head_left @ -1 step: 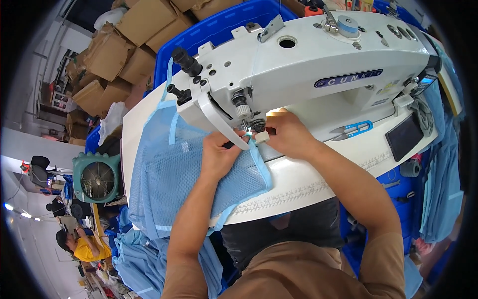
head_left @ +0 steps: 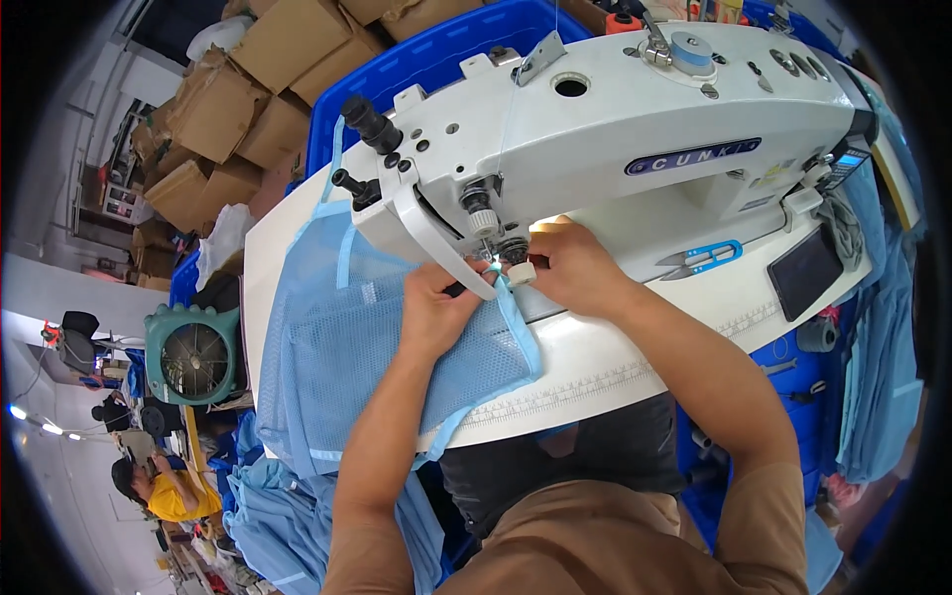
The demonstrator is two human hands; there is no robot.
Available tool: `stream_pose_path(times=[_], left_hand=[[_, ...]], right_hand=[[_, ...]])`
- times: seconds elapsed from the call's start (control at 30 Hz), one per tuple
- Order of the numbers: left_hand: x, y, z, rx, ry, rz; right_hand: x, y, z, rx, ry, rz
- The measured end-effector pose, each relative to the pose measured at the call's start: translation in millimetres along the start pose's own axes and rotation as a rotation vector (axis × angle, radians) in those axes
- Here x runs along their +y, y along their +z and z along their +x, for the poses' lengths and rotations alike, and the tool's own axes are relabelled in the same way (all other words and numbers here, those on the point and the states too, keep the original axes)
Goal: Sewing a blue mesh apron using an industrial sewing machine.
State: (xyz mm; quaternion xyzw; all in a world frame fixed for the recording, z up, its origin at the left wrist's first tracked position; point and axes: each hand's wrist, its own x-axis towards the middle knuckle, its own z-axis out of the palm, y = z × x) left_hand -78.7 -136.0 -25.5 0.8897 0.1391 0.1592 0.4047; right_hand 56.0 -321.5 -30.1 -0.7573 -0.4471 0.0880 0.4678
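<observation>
A light blue mesh fabric piece [head_left: 347, 337] with plain blue binding along its edges lies on the sewing table, left of and under the head of a white sewing machine [head_left: 585, 129]. My left hand [head_left: 436, 312] is closed on the fabric's edge close to the lit needle area, its fingertips partly behind the machine's white curved guard. My right hand [head_left: 577, 268] is closed just right of the needle, fingers bent inward. The tension knobs [head_left: 514, 260] hide its fingertips, so what they pinch cannot be made out.
Blue-handled thread snips [head_left: 702, 259] and a dark phone [head_left: 805, 274] lie on the white table [head_left: 595, 362] to the right. A blue bin [head_left: 332, 119] stands behind the machine, near cardboard boxes [head_left: 213, 104]. At left are a green fan [head_left: 193, 354] and a person in yellow [head_left: 181, 493].
</observation>
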Motion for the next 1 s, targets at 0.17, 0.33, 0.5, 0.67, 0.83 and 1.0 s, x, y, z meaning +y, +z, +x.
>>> stream_pose_path(times=[0.17, 0.33, 0.5, 0.67, 0.83, 1.0], left_hand=[[-9, 2, -2, 0.030, 0.184, 0.085], [-8, 2, -2, 0.063, 0.342, 0.149], [-1, -1, -2, 0.057, 0.413, 0.234], [11, 4, -3, 0.142, 0.643, 0.513], [14, 5, -2, 0.118, 0.729, 0.582], [18, 7, -4, 0.141, 0.705, 0.611]], right_hand=[[-3, -1, -2, 0.017, -0.186, -0.225], [0, 5, -6, 0.084, -0.320, -0.323], [-2, 5, -9, 0.042, -0.314, -0.382], [-10, 10, -12, 0.093, -0.261, -0.441], [-7, 11, -15, 0.032, -0.266, -0.469], [-12, 11, -16, -0.009, -0.188, -0.471]])
